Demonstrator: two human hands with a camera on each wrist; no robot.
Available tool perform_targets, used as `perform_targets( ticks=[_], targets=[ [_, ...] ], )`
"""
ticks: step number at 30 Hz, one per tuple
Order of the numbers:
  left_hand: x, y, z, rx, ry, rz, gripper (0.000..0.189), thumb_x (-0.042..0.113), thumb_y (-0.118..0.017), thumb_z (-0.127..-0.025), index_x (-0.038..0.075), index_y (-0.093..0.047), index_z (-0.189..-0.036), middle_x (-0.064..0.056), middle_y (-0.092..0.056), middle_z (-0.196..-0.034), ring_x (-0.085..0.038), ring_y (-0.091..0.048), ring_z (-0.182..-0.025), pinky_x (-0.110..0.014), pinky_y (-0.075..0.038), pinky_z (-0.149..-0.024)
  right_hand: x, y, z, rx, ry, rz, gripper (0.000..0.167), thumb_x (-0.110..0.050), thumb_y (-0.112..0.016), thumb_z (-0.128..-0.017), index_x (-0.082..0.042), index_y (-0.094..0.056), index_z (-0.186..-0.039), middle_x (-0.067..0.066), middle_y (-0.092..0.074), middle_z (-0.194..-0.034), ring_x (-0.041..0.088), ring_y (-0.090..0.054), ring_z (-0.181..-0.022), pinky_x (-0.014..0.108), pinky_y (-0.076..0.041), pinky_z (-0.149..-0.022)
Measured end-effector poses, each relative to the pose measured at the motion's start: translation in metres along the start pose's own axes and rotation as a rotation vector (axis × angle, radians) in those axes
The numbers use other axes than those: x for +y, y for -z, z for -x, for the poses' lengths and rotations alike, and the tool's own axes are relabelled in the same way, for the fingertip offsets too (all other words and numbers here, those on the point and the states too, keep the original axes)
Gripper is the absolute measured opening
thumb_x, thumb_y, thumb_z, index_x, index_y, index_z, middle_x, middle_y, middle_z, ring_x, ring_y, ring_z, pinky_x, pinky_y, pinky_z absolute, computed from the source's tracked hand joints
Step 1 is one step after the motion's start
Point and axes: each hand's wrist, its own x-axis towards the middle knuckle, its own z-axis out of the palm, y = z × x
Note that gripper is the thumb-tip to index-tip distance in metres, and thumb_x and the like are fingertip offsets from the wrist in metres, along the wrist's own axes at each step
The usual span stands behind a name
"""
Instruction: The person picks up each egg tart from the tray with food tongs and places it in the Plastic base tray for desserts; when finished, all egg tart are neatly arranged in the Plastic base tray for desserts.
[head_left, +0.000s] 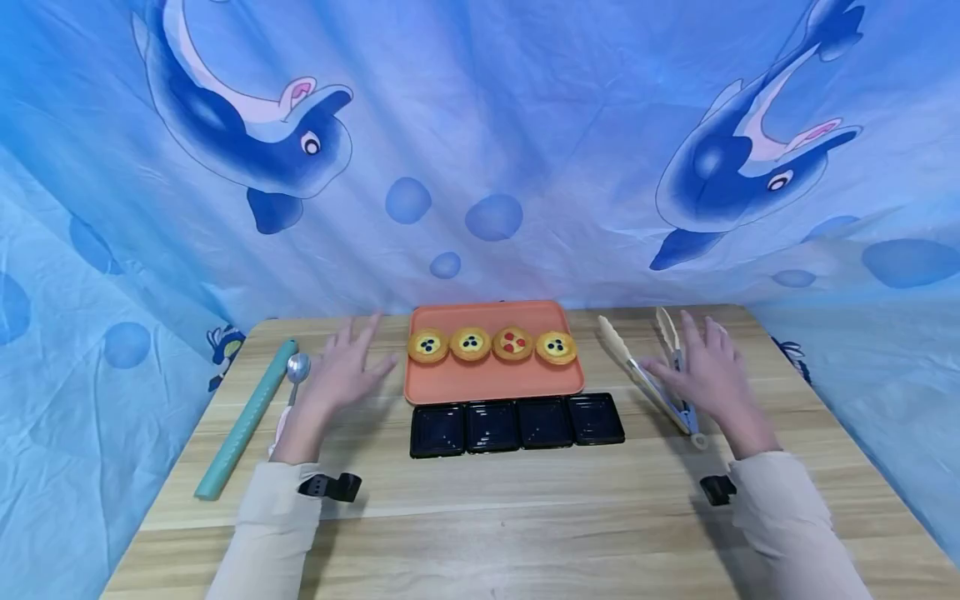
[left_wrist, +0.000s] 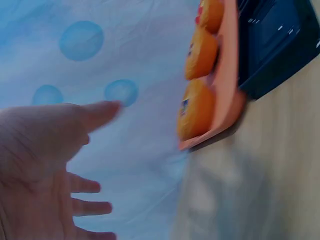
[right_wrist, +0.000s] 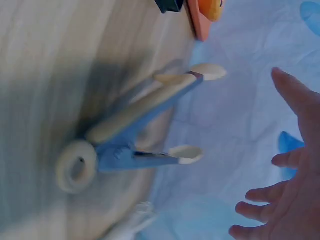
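My left hand [head_left: 340,372] is spread above the table, left of an orange tray [head_left: 495,387], holding nothing. Beside its wrist lies a spoon [head_left: 297,367], partly hidden by the forearm. In the left wrist view the left thumb [left_wrist: 95,116] points toward the tray. My right hand [head_left: 708,372], fingers apart, hovers over tongs [head_left: 637,377] with cream tips and a ring at the handle end; it partly covers them. The right wrist view shows the tongs [right_wrist: 145,115] spread apart, away from the fingers. Several tarts stand in a row on the tray, one tart [head_left: 513,343] topped with red pieces, the others, like this tart [head_left: 470,342], with dark berries.
Several black square dishes [head_left: 491,425] line up along the tray's near edge. A green textured rod [head_left: 247,421] lies at the table's left side. Behind the wooden table [head_left: 495,525] hangs a blue curtain [head_left: 480,108] with dolphins.
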Motion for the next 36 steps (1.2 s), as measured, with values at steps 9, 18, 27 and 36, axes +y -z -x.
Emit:
perform_targets(
  ticks=[9,18,27,36],
  targets=[
    [-0.002,-0.043,-0.015,-0.098,0.073,0.289,0.085,0.034,-0.058,-0.099,0.0,-0.008,-0.158,-0.031,-0.016,-0.158,-0.049,-0.015,-0.144,-0.062,-0.017,-0.114,0.014,-0.032,-0.006,-0.14,-0.085,-0.054,0.12,-0.057,-0.071,-0.084,0.019,-0.004,-0.149,0.05,-0.015,-0.144,0.068,-0.023,-0.126,0.073,-0.029,-0.1],
    [0.0,-0.065,-0.026,-0.069,0.172,0.416,0.047,0.019,-0.061,-0.095,-0.013,-0.05,-0.128,-0.029,-0.057,-0.111,-0.041,-0.057,-0.102,-0.047,-0.052,-0.085,0.013,-0.047,-0.008,-0.185,-0.191,-0.088,0.123,-0.06,-0.074,-0.08,0.023,-0.01,-0.144,0.049,-0.037,-0.128,0.051,-0.055,-0.093,0.058,-0.05,-0.071],
    [0.005,-0.07,-0.028,-0.048,0.21,0.471,0.034,0.006,-0.064,-0.084,-0.008,-0.064,-0.116,-0.016,-0.065,-0.099,-0.028,-0.06,-0.091,-0.038,-0.052,-0.078,0.011,-0.054,-0.011,-0.209,-0.323,-0.084,0.128,-0.063,-0.071,-0.08,0.02,0.0,-0.148,0.049,-0.036,-0.13,0.049,-0.056,-0.093,0.053,-0.051,-0.064],
    [0.004,-0.071,-0.029,-0.027,0.257,0.44,0.049,-0.006,-0.059,-0.076,-0.011,-0.059,-0.125,-0.018,-0.063,-0.104,-0.029,-0.057,-0.097,-0.039,-0.051,-0.081,0.018,-0.061,-0.016,-0.091,-0.346,-0.119,0.093,-0.06,-0.077,-0.075,0.014,-0.047,-0.121,0.025,-0.058,-0.088,0.029,-0.053,-0.063,0.037,-0.043,-0.044]
  ],
)
